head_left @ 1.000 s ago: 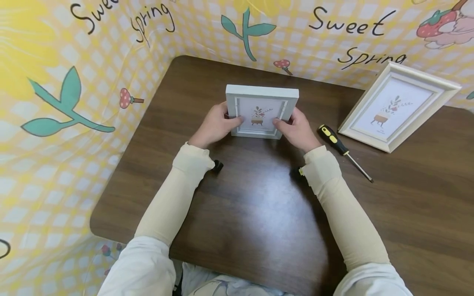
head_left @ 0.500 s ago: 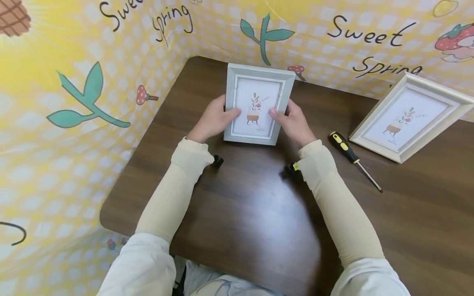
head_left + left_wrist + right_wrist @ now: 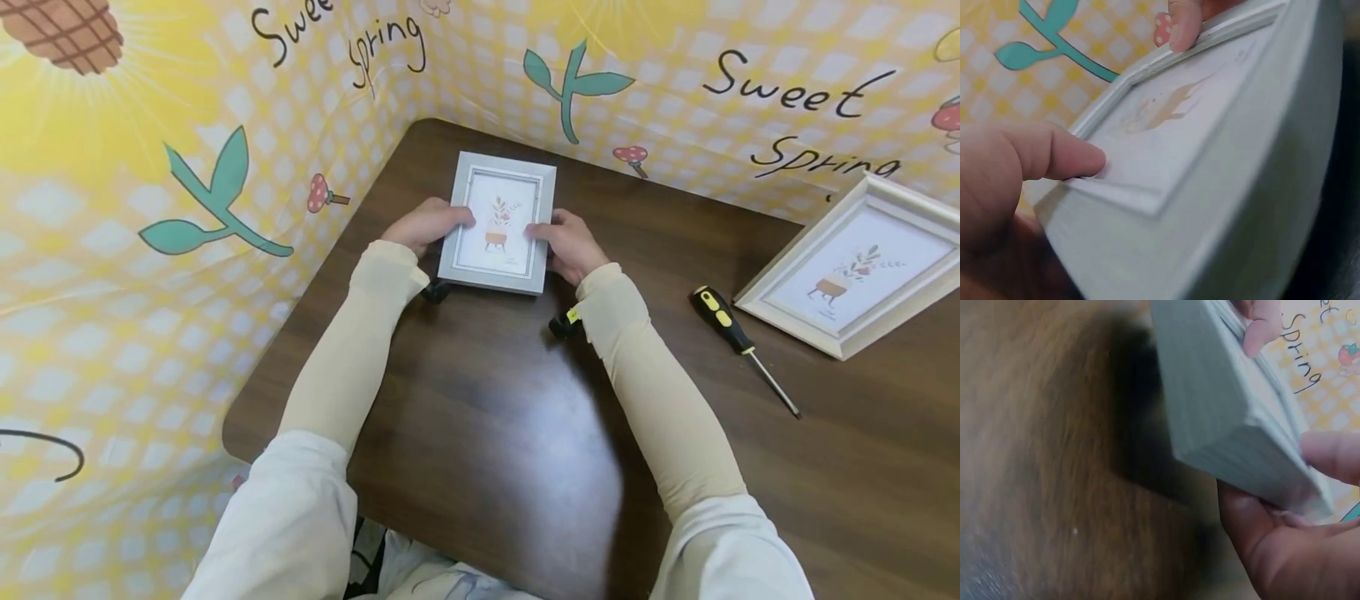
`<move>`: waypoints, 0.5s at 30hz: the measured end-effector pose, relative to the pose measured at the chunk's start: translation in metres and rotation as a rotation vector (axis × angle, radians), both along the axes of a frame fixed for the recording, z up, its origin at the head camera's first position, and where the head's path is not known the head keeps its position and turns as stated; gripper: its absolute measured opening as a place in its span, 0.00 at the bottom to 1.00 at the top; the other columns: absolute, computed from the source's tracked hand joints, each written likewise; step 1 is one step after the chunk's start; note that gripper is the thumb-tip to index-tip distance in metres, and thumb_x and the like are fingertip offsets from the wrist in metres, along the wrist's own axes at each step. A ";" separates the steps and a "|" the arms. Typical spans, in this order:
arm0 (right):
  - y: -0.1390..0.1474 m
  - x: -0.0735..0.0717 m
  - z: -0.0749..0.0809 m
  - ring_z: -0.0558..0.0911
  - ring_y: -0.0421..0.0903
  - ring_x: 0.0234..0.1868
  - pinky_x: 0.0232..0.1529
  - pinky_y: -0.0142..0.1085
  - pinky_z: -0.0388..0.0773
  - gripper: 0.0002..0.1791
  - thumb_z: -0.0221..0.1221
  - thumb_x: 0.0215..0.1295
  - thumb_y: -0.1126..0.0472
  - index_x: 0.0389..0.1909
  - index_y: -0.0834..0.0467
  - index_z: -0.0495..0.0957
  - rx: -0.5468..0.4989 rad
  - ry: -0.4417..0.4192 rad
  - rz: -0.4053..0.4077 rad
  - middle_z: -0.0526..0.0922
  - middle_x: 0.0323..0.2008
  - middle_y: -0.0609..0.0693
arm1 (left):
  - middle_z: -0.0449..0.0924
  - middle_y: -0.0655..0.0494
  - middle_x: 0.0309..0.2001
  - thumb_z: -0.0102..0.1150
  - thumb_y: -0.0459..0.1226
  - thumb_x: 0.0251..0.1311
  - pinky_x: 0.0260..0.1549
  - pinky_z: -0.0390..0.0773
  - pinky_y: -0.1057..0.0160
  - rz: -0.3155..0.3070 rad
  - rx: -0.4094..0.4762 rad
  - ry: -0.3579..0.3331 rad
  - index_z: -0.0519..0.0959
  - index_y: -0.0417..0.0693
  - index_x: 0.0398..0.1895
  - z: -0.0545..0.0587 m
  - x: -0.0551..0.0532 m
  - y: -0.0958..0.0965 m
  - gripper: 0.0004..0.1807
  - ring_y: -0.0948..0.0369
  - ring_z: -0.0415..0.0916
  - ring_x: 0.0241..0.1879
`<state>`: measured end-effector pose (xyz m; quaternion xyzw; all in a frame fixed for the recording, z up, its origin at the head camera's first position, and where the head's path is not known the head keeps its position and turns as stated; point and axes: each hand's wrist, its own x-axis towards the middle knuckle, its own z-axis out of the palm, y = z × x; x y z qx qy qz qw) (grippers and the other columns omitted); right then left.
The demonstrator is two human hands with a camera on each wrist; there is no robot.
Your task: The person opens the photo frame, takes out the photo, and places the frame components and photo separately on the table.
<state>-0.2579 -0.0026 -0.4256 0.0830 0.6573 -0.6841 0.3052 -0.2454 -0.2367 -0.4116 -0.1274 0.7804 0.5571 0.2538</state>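
Observation:
A pale grey-green picture frame [image 3: 498, 283] with a potted-plant print is held face up between both hands, tilted over the far left part of the table. My left hand [image 3: 426, 225] grips its left side, thumb on the front near the inner border. On the opposite side my right hand [image 3: 573, 243] grips the edge, its thumb also on the front. The fingers under the frame are mostly hidden in the head view. From the right wrist view, the frame [image 3: 1210, 394] shows its thick side, with fingers [image 3: 1244, 519] beneath it and a shadow on the table.
A black and yellow screwdriver [image 3: 742, 346] lies on the brown wooden table [image 3: 480, 417], right of my right hand. Beside it, a second, cream picture frame [image 3: 795, 321] stands leaning at the right. A yellow checked cloth [image 3: 675, 125] hangs along the table's back and left edges.
The held frame tipped from nearly upright to face-up, then moved left and a little toward me, with both hands keeping their grip. The head view has shifted, so the surroundings slide right.

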 end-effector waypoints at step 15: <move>0.035 -0.008 0.004 0.73 0.54 0.61 0.57 0.49 0.76 0.35 0.55 0.74 0.57 0.77 0.62 0.55 0.308 0.046 0.001 0.67 0.67 0.60 | 0.79 0.46 0.48 0.56 0.42 0.65 0.40 0.80 0.59 -0.055 -0.047 -0.055 0.76 0.35 0.53 0.000 -0.014 0.043 0.20 0.55 0.79 0.41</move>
